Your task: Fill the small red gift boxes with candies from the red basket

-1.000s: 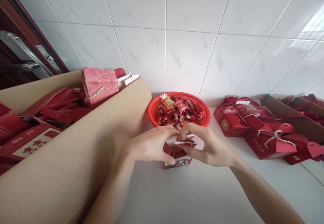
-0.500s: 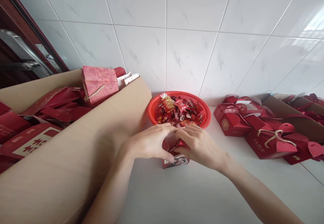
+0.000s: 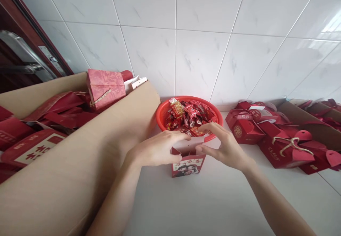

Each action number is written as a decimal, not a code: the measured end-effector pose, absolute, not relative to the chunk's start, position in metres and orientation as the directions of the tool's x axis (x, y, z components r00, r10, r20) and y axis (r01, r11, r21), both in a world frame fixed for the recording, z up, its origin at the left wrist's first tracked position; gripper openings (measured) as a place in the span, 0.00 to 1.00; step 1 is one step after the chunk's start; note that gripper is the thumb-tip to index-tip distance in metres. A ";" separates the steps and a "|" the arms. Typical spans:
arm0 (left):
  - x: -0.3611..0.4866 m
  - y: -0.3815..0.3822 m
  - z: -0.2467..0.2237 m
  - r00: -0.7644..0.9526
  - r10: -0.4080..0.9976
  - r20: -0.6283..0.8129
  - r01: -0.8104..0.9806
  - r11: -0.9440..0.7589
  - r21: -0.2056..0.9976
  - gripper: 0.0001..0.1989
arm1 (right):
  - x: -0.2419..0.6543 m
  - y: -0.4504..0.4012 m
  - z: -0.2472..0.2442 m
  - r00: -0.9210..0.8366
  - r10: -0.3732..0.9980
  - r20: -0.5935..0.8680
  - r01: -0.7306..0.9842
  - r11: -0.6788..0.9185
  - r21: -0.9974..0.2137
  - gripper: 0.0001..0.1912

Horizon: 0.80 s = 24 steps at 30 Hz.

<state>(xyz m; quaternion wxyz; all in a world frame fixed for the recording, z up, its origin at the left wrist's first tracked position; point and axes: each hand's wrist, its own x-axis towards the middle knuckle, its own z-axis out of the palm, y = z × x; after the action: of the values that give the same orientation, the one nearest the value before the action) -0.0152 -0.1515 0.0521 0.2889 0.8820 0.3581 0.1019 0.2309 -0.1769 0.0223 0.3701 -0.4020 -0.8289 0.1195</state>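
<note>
A small red paper candy box [image 3: 188, 167] stands upright on the pale surface, its top open and a printed picture on its front. My left hand [image 3: 153, 151] grips the box's left side, thumb at the front edge and fingers behind the rim. At the right rim hovers my right hand [image 3: 229, 149], thumb and fingers spread, with nothing visible in it. Its thumb is close to the box's edge; I cannot tell whether it touches. Behind the box, a red plastic basket [image 3: 160, 118] holds wrapped candies [image 3: 190, 111]. The bottom of the box is hidden from view.
On the left stands a large cardboard carton [image 3: 117, 143] full of red gift boxes [image 3: 34, 147]. Several closed red boxes [image 3: 246, 129] sit at the right, beside another carton [image 3: 311, 118]. A tiled wall [image 3: 149, 58] rises behind; a door handle [image 3: 23, 68] shows at far left.
My right hand has drawn back from inside the box to the right, and its fingers have spread. The box's opening and front now show more. My left hand has stayed in place.
</note>
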 end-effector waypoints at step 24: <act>-0.014 -0.128 0.043 0.702 0.705 -0.097 0.595 -0.507 0.624 0.03 | 0.215 -0.179 -0.055 -0.182 0.743 0.644 0.467 0.642 -0.608 0.09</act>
<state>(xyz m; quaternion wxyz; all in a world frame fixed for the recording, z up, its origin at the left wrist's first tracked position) -0.0135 -0.1278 0.0431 0.3241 0.8638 0.3764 0.0849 0.2147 -0.1786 -0.0553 0.4992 -0.3998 -0.7562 0.1383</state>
